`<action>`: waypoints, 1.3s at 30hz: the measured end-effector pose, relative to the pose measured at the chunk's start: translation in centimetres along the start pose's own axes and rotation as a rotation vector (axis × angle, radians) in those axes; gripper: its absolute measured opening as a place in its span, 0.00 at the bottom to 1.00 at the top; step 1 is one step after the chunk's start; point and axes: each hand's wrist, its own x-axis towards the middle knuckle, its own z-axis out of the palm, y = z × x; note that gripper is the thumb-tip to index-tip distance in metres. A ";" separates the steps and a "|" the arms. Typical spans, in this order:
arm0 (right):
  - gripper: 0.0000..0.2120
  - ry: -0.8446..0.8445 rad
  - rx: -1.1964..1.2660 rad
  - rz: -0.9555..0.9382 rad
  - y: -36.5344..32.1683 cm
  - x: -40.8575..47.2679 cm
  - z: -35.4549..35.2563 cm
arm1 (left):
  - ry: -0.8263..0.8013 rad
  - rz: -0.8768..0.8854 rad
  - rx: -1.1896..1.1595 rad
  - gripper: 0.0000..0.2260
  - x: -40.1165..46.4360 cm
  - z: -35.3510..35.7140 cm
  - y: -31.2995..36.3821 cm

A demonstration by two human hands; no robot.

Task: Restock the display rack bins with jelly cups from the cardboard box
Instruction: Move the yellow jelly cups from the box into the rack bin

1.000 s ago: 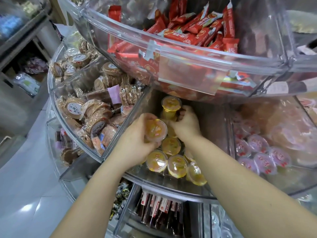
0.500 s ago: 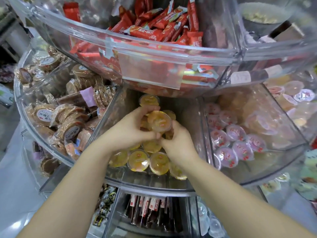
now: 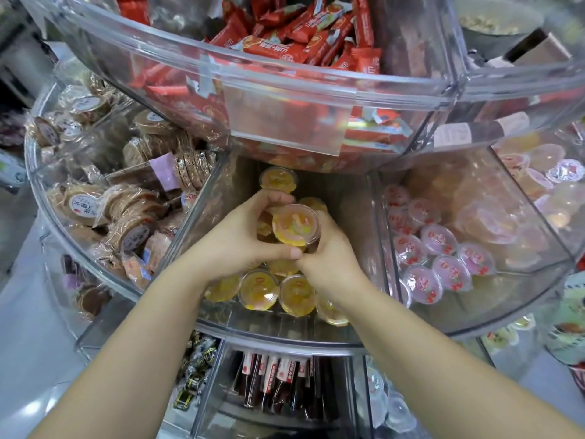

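In the clear middle bin [image 3: 218, 198] of the rack, both hands — left hand [image 3: 240, 242], right hand [image 3: 329, 258] — curl round one orange jelly cup [image 3: 296, 224]; best set it lid-up behind the front-edge row [image 3: 275, 293].

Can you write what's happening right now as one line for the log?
step: stocking | left hand: holds orange jelly cup | right hand: steadies cup | bin: middle, part filled

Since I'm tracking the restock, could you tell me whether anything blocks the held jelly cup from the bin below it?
Nothing visible blocks it. The orange jelly cup, held by the left hand and right hand, is already inside the middle bin, right above the orange cups lying there.
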 end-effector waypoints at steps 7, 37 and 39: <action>0.24 0.031 0.009 0.012 0.0 0.1 0.1 | 0.180 0.012 0.097 0.24 0.4 1.0 -0.4; 0.24 0.381 -0.260 0.116 -0.2 5.9 1.0 | 0.207 0.066 0.439 0.29 1.6 -0.2 -2.7; 0.26 0.345 -0.243 0.147 -0.3 5.7 0.9 | 0.199 0.068 0.428 0.29 1.4 -0.3 -2.5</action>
